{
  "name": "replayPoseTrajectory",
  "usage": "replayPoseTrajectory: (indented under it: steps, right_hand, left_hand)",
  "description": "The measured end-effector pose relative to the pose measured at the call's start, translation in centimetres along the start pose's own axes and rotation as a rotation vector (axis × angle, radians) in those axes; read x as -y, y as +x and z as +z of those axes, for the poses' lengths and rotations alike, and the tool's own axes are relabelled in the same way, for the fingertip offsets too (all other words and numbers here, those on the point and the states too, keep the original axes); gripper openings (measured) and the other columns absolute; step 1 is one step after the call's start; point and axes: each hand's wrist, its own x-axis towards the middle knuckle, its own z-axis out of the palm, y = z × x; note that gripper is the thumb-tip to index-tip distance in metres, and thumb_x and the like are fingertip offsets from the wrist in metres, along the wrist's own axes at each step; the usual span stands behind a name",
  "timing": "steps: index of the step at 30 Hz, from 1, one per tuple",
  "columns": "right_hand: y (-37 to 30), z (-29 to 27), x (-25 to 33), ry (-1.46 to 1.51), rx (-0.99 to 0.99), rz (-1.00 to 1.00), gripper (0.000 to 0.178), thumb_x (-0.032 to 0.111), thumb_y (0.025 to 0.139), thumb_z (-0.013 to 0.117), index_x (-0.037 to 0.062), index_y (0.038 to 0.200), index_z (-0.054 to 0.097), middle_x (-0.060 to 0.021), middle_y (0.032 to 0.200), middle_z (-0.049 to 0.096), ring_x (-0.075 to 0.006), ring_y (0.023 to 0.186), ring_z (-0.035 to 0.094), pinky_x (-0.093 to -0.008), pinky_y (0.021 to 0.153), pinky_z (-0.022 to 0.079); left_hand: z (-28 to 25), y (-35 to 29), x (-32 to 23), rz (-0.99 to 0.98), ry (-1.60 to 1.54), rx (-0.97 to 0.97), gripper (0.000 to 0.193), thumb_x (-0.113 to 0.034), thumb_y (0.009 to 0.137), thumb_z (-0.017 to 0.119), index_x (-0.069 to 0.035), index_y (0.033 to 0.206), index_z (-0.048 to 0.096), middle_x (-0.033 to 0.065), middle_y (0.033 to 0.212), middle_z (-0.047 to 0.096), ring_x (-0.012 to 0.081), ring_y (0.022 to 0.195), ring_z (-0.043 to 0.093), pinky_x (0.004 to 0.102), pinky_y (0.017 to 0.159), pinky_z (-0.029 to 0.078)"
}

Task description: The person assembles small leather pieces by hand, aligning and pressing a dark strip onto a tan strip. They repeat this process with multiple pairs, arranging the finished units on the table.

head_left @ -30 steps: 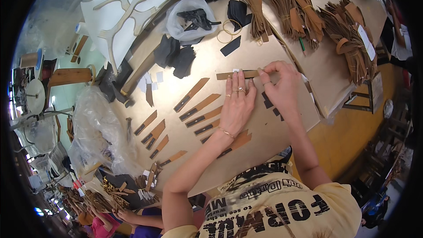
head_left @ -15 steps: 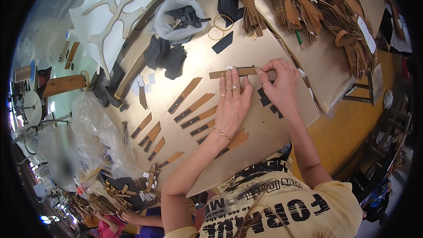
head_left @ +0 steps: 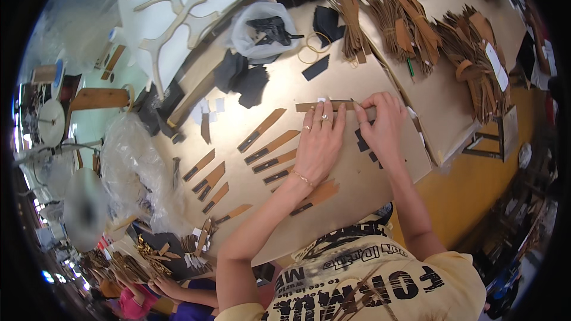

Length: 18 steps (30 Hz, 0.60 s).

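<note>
The left hand [head_left: 320, 144] lies with its fingers straight and slightly spread, gripping nothing, the tips resting along the middle of a narrow brown strip [head_left: 306, 107] that is flat on the table [head_left: 285, 88]. The strip's left end sticks out past these fingers, and a small white piece [head_left: 321, 100] shows just beyond the fingertips at its far edge. At the strip's right end is the right hand [head_left: 383, 132], its thumb and forefinger brought close together and bent; whether they actually pinch the strip or only touch it, I cannot tell. A thin dark line runs along the strip's far edge between the two hands. Small black pieces [head_left: 361, 141] lie partly under the right hand. To the left of the left hand, longer brown pieces with dark ends [head_left: 273, 145] are fanned out, some partly hidden by that forearm, and shorter ones [head_left: 208, 176] lie beyond them. Farther up the table are a stack of black pieces [head_left: 252, 87], a single black piece [head_left: 316, 68], rubber bands and a plastic bag [head_left: 239, 40] holding black material. Bound bundles of brown strips [head_left: 379, 16] lie at the upper right.
</note>
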Motion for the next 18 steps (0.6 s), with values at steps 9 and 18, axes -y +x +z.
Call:
replayPoseTrajectory:
  steps: [9, 18]
  right_hand:
    - [0.3, 0.7, -1.9, 0.058, -0.075, -0.187, 0.016, 0.017, 0.084, 0.071, 0.0084, 0.097, 0.066, -0.0076, 0.090, 0.067, -0.0298, 0.086, 0.063, -0.0438, 0.078, 0.047]
    - [0.2, -1.0, -1.6, 0.091, -0.028, -0.401, 0.015, 0.012, 0.091, 0.065, 0.0011, 0.102, 0.063, -0.0116, 0.099, 0.065, -0.0312, 0.097, 0.059, -0.0424, 0.087, 0.045]
  left_hand:
    - [2.8, 4.1, 2.1, -0.252, -0.344, -0.222, 0.032, -0.026, 0.075, 0.077, -0.005, 0.098, 0.070, 0.0182, 0.114, 0.060, 0.0323, 0.109, 0.057, 0.0444, 0.093, 0.043]
    - [0.6, 3.3, 1.4, -0.218, -0.044, -0.070, 0.022, -0.028, 0.077, 0.076, -0.008, 0.086, 0.071, 0.0101, 0.096, 0.068, 0.0248, 0.099, 0.063, 0.0386, 0.095, 0.039]
